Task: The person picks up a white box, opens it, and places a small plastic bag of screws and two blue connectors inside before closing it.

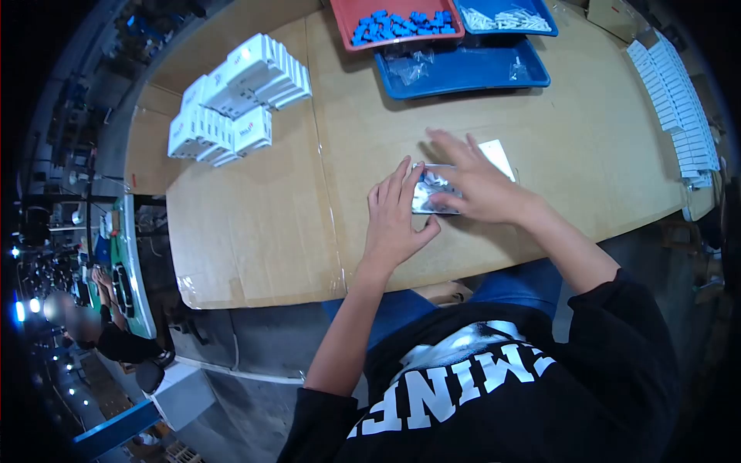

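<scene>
A small clear plastic bag [429, 191] with little parts inside lies flat on the cardboard-covered table [255, 224]. My left hand [394, 220] rests flat beside it, fingertips touching its left edge. My right hand [471, 181] lies over the bag's right side with fingers spread and the thumb on the bag. Under the right hand's far side a white card [498, 157] sticks out.
A stack of white boxes [235, 100] stands at the far left. At the back sit a red tray of blue parts [397, 23], a blue tray of white parts [509, 15] and a blue tray with bags [463, 68]. White boxes [679, 108] line the right edge. Another person [100, 324] sits far left.
</scene>
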`<control>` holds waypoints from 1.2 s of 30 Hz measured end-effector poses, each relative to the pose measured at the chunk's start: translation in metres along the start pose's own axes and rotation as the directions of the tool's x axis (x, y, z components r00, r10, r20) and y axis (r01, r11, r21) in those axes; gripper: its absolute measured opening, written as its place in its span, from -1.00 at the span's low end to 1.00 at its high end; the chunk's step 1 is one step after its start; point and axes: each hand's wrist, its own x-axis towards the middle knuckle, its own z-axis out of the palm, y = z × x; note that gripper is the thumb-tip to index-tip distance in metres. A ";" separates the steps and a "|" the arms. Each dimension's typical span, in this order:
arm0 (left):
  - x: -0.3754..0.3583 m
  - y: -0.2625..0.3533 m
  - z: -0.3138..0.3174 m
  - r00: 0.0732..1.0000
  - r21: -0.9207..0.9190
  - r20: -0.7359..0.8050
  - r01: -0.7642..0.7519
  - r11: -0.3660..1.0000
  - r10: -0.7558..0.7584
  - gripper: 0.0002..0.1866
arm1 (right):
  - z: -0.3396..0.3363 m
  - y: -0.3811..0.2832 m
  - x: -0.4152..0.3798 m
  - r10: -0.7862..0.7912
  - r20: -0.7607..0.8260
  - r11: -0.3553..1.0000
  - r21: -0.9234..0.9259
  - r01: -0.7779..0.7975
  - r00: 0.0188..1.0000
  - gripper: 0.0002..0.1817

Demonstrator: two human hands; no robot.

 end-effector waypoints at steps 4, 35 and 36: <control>-0.004 0.003 0.001 0.997 -0.037 -0.052 0.059 0.998 -0.061 0.07 | -0.027 0.038 -0.025 0.058 -0.177 0.998 -0.015 -0.062 0.982 -0.32; -0.060 0.080 -0.006 0.861 -0.896 0.343 0.180 -0.405 -0.376 -0.33 | 0.031 -0.011 -0.088 0.222 -0.234 0.972 -0.029 -0.235 0.946 -0.33; -0.060 0.081 -0.006 0.860 -0.892 0.352 0.190 -0.410 -0.369 -0.33 | 0.027 -0.010 -0.088 0.210 -0.231 0.976 -0.007 -0.217 0.950 -0.35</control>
